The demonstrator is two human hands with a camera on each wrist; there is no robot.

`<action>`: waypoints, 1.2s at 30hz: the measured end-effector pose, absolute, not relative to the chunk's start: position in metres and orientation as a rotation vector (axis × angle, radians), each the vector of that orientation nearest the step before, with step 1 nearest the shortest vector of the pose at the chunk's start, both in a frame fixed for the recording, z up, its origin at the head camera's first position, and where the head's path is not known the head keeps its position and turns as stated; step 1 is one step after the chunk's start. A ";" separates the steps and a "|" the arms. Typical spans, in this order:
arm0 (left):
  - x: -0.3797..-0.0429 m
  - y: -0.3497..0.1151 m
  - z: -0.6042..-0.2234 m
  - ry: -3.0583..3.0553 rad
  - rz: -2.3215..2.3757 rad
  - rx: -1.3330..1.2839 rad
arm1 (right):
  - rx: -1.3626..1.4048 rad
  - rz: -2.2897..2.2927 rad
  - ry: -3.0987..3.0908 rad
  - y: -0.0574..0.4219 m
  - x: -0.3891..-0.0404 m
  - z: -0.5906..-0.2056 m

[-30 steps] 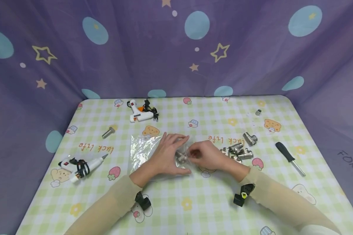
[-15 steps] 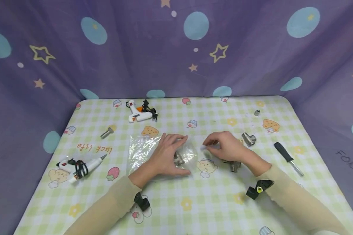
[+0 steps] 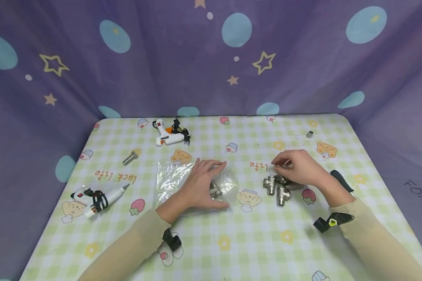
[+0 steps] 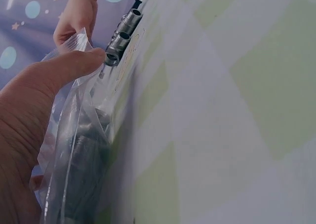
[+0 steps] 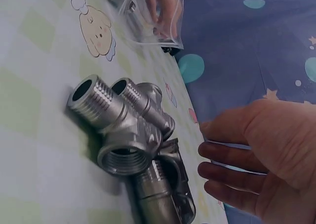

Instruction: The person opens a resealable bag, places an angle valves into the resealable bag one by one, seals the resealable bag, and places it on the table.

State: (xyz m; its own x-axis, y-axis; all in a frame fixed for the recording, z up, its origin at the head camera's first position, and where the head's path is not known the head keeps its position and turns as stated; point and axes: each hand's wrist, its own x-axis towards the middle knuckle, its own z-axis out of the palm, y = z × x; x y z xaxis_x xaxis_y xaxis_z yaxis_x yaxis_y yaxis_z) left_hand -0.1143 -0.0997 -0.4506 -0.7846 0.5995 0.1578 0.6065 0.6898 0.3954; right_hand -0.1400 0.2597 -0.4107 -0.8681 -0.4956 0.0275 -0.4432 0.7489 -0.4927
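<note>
My left hand (image 3: 199, 188) holds the mouth of a clear plastic zip bag (image 3: 168, 181) spread, fingers and thumb wide around it. In the left wrist view, the thumb lies across the bag's lip (image 4: 85, 68). Metal pipe fittings (image 3: 215, 189) show inside the bag. My right hand (image 3: 300, 166) hovers over a small pile of threaded metal tee fittings (image 3: 282, 195) right of centre. Its fingers (image 5: 232, 157) hang loosely bent beside the fittings in the right wrist view, with nothing visible between them. Part of the pile is hidden under this hand.
A white glue gun (image 3: 170, 136) lies at the back; another white tool with a coiled black cord (image 3: 98, 201) lies left. A bolt (image 3: 130, 158) is between them. A black-handled screwdriver (image 3: 340, 180), partly hidden by the right arm, and a small fitting (image 3: 309, 134) are right.
My right hand has moved right, from the bag's mouth to the pile of tee fittings. The left hand stays at the bag.
</note>
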 end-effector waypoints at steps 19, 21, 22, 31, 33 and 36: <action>-0.114 -0.099 -0.450 -2.892 -0.662 -1.023 | -1.010 -0.524 2.734 0.243 -0.120 -0.417; -0.114 -0.099 -0.450 -2.890 -0.659 -1.024 | -1.002 -0.482 2.738 0.241 -0.118 -0.415; -0.114 -0.099 -0.450 -2.890 -0.658 -1.024 | -0.999 -0.460 2.742 0.240 -0.118 -0.415; -0.114 -0.099 -0.451 -2.886 -0.640 -1.030 | -1.193 -0.370 2.796 0.231 -0.118 -0.421; -0.114 -0.099 -0.451 -2.880 -0.641 -1.033 | -1.213 -0.420 2.799 0.229 -0.120 -0.420; -0.115 -0.099 -0.451 -2.865 -0.645 -1.038 | -1.229 -0.530 2.808 0.225 -0.123 -0.419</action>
State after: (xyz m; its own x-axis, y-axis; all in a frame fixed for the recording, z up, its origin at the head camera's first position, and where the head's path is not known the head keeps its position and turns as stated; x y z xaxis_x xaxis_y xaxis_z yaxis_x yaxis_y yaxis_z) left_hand -0.1147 -0.0992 -0.4505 -0.7775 0.6074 0.1629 0.6186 0.6921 0.3720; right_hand -0.1225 0.2245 -0.4191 -0.6873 -0.7185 0.1065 -0.7079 0.6298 -0.3198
